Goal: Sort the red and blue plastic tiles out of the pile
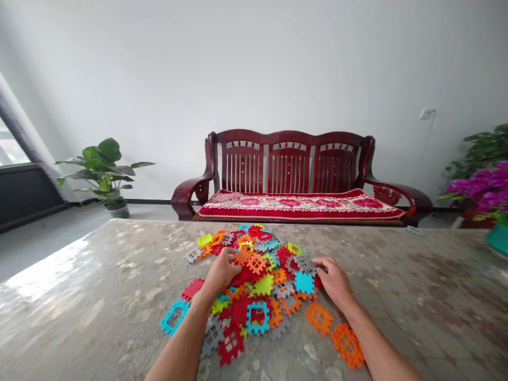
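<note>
Multicoloured notched tiles (262, 286), apparently plastic, lie in an overlapping heap.

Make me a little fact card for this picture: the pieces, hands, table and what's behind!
Pieces: messy pile, notched edges; red, orange, blue, lime, grey
Left hand: over the pile's left part, by an orange piece; grip unclear
Right hand: at the pile's right edge, by a grey piece; grip unclear
Table: grey-brown, patterned
Behind: wooden bench, red flowered cover
Plants: potted plant left, purple flowers right
</note>
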{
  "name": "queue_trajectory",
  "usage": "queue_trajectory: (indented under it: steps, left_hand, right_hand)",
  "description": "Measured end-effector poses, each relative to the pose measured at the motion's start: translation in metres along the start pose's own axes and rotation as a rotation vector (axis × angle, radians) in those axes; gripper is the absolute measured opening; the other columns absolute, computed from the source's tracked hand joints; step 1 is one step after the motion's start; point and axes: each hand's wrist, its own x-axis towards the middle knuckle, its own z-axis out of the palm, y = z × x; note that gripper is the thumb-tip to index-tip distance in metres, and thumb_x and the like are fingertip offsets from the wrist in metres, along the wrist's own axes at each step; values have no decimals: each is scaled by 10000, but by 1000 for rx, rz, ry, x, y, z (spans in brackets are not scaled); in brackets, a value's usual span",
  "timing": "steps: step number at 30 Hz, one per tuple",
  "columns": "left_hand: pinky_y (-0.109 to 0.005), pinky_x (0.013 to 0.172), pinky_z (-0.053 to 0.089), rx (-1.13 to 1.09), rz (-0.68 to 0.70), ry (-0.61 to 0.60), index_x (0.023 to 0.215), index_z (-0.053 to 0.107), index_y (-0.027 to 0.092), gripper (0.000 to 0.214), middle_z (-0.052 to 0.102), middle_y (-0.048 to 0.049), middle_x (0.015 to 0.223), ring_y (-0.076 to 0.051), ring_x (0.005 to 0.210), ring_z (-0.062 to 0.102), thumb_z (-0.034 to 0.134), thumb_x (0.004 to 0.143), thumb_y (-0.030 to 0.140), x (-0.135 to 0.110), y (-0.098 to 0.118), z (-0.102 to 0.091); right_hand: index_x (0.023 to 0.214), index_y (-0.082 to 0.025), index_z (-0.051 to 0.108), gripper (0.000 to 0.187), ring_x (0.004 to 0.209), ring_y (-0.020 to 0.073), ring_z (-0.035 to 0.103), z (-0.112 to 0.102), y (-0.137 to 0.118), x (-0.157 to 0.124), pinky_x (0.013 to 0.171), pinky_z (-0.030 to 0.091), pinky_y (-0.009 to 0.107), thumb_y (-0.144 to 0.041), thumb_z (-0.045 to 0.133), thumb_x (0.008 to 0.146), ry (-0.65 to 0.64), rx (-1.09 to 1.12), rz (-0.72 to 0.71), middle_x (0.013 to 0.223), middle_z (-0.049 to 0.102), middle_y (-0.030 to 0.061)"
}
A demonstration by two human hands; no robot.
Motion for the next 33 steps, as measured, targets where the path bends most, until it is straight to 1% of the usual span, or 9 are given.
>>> queue_trajectory:
  steps: [4, 7, 10, 15, 20, 23, 26, 29, 33]
  left_hand:
    - [-169, 430, 290, -130, 32, -4, 1035, 513, 192, 450, 555, 95, 614, -63, 438, 464, 648, 610, 138, -1, 4, 4]
    - [-171, 426, 294, -231, 37, -36, 1015, 496, 201, 455, 545, 100, 633, -58, 429, 451, 650, 590, 151, -2, 11, 5]
    - [-183, 459, 352, -349, 87, -66, 1008, 480, 206, 461, 594, 69, 708, -87, 508, 526, 641, 579, 165, -4, 21, 5]
    - [-203, 576, 438, -359, 180, -14, 900, 486, 209, 401, 598, 56, 716, -116, 666, 587, 589, 525, 111, -5, 33, 2]
    - [-198, 537, 417, -443, 92, 34, 926, 441, 207, 434, 581, 60, 715, -107, 623, 571, 579, 518, 156, -2, 37, -2]
    - [-200, 537, 418, -487, 60, 6, 963, 426, 203, 461, 614, 38, 790, -96, 608, 573, 603, 537, 197, -5, 42, -2]
    - [-197, 532, 417, -479, 57, -58, 991, 423, 201, 479, 644, 12, 882, -84, 594, 579, 632, 561, 222, -11, 49, 2]
    - [-169, 469, 344, -403, 90, -68, 981, 431, 205, 438, 624, 30, 860, -52, 523, 520, 612, 583, 189, -17, 54, 10]
    - [-179, 542, 399, -276, 251, -7, 977, 471, 208, 412, 596, 30, 866, -63, 602, 529, 584, 593, 110, -23, 60, 21]
  right_hand:
    - [908, -216, 705, 304, 1019, 221, 624, -1, 0, 0, 949, 462, 381, -219, 458, 731, 11, 0, -1, 1029, 689, 64]
    - [919, -216, 705, 311, 1025, 219, 622, -1, -1, 0, 947, 464, 375, -220, 455, 735, 2, 1, 6, 1039, 687, 64]
    - [923, -212, 707, 313, 1024, 218, 623, -1, -2, 0, 946, 466, 371, -221, 456, 737, -4, -2, 9, 1038, 687, 65]
    - [910, -219, 711, 303, 1011, 210, 629, -1, -1, 0, 940, 469, 357, -215, 465, 733, 7, -4, 11, 1029, 693, 58]
    - [897, -222, 710, 291, 1006, 215, 632, -1, -1, 0, 934, 474, 368, -220, 468, 735, 16, 6, -2, 1022, 697, 55]
    - [892, -228, 712, 291, 1003, 222, 635, 0, 0, 0, 931, 480, 382, -219, 469, 732, 20, 14, -11, 1017, 698, 56]
    - [889, -232, 712, 291, 994, 221, 639, 0, 0, 0, 926, 488, 384, -215, 470, 729, 23, 11, -10, 1011, 700, 53]
    - [896, -227, 707, 287, 978, 219, 640, -2, -5, -1, 917, 494, 383, -220, 456, 756, 43, -28, -25, 998, 701, 55]
    - [945, -238, 701, 281, 1033, 228, 611, -7, -26, -7, 975, 451, 403, -250, 439, 845, 130, -118, -188, 1032, 694, 63]
